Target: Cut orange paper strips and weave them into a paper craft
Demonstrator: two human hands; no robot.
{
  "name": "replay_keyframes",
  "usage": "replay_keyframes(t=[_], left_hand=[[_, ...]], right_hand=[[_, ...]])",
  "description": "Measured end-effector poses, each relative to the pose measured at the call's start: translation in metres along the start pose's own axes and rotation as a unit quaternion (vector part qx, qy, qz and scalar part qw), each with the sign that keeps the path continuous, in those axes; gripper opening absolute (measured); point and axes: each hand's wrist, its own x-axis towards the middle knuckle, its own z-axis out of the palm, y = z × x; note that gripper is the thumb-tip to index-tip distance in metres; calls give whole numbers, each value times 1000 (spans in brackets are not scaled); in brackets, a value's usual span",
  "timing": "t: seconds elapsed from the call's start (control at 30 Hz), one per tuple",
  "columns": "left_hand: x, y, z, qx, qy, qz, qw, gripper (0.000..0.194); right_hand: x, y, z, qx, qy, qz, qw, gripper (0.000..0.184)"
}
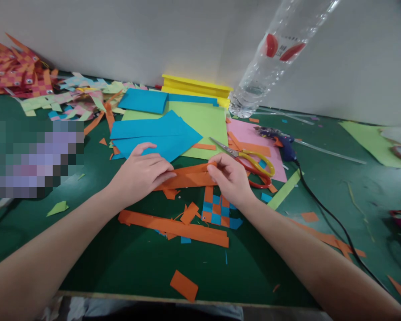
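Both hands hold one folded orange paper strip [190, 177] just above the green table. My left hand [145, 171] grips its left end, thumb below and fingers on top. At the right end, my right hand [230, 176] pinches the strip between thumb and forefinger. Nearer to me lies another long orange paper strip [177, 226], with small orange scraps around it. A woven blue and orange paper fish [216, 209] rests below my right hand, partly hidden by it. Scissors [250, 162] with yellow and red handles lie partly open behind that hand.
Blue paper sheets [153, 133] lie over green paper [200, 118]. A glue gun [284, 142] with a black cord rests on pink paper at right. Behind stand a plastic bottle [267, 62] and folded yellow paper [197, 87]. Woven paper pieces [20, 73] pile up far left.
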Motion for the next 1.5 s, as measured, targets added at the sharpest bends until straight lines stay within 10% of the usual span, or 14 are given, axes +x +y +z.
replay_keyframes(t=[0.6, 1.0, 1.2, 1.5], left_hand=[[0, 0, 0, -16, -3, -10, 1000, 34], [3, 10, 0, -47, 46, -9, 998, 28], [5, 17, 1, -77, 47, 1, 996, 27], [6, 22, -1, -100, 13, 3, 995, 30]], right_hand=[[4, 12, -1, 171, 259, 60, 949, 16], [-1, -5, 5, 112, 72, 2, 991, 45], [-6, -11, 11, 95, -52, 27, 994, 19], [-11, -15, 14, 87, -59, 68, 992, 18]])
